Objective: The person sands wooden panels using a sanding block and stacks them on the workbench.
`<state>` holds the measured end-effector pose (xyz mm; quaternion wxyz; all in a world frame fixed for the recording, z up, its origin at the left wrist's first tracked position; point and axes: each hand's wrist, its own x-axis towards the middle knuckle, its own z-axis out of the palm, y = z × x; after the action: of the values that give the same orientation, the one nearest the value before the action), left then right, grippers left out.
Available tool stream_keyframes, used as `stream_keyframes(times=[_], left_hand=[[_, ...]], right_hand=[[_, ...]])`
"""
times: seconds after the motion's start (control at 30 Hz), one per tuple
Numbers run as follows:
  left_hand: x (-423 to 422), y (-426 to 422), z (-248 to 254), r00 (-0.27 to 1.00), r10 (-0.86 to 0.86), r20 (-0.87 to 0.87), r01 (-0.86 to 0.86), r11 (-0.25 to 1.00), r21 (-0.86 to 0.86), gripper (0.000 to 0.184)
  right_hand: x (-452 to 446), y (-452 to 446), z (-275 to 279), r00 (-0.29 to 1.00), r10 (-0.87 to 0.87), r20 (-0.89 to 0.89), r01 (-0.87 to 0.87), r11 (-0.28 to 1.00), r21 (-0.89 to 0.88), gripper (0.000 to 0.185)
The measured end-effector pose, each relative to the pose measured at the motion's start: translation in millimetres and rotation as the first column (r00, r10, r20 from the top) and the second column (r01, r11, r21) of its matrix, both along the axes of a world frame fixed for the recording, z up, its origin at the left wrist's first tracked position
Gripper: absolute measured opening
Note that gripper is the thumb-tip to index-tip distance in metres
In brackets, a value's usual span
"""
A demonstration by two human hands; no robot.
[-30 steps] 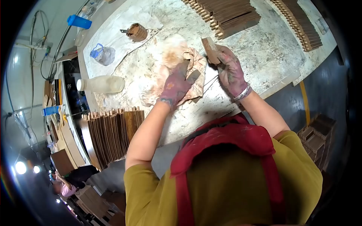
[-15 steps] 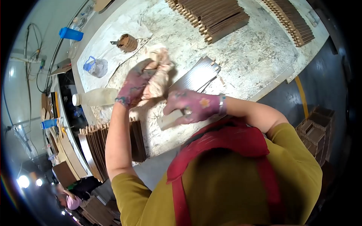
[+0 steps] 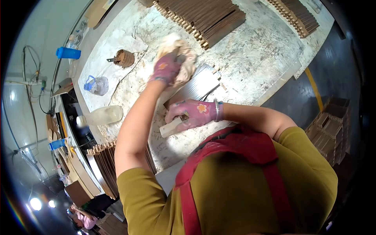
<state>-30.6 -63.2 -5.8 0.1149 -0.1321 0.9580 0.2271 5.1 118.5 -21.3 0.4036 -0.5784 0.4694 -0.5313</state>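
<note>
My left hand (image 3: 167, 69), in a stained purple glove, presses on a crumpled, stained cloth (image 3: 187, 69) on the worktable, its fingers closed on the fabric. Closer to my body, my right hand (image 3: 192, 113), gloved too, grips a small pale flat block (image 3: 170, 128) between thumb and fingers. A flat panel (image 3: 201, 83) with a glossy, light-reflecting face and small pegs along its right end lies between the cloth and my right hand. The cloth touches or lies close to the panel's upper left side.
Rows of brown slatted pieces with pegs (image 3: 211, 19) (image 3: 299, 17) stand at the table's far side. A brown pot (image 3: 125, 58), a blue-capped jug (image 3: 98, 85) and a pale bottle (image 3: 103, 115) are at left. More pegged boards (image 3: 105, 166) stand near my left arm. A person (image 3: 87, 220) is at lower left.
My right hand has come down and left, now with a pale block instead of the brown piece. The glossy panel has come into view. My left hand moved left, then back right and up with the cloth.
</note>
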Motion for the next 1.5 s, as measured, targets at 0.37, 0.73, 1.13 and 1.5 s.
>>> stream_keyframes(times=[0.37,0.73,1.13,1.5], left_hand=[[149,-27,49,0.756,0.285,-0.59,-0.24,0.958,0.155,0.033],[175,44,37,0.894,0.267,-0.36,-0.184,0.951,0.248,0.064],[141,99,37,0.863,-0.011,-0.505,-0.073,0.987,-0.146,0.028],[171,32,8,0.791,0.511,-0.336,-0.412,0.851,0.326,0.023]], right_hand=[[-91,84,6,0.5,-0.731,0.464,0.687,0.661,0.301,0.051],[-61,108,25,0.597,-0.639,0.484,0.666,0.732,0.145,0.07],[-54,50,16,0.633,-0.523,0.571,0.58,0.809,0.099,0.034],[-55,12,0,0.588,-0.519,0.62,0.48,0.841,0.249,0.04]])
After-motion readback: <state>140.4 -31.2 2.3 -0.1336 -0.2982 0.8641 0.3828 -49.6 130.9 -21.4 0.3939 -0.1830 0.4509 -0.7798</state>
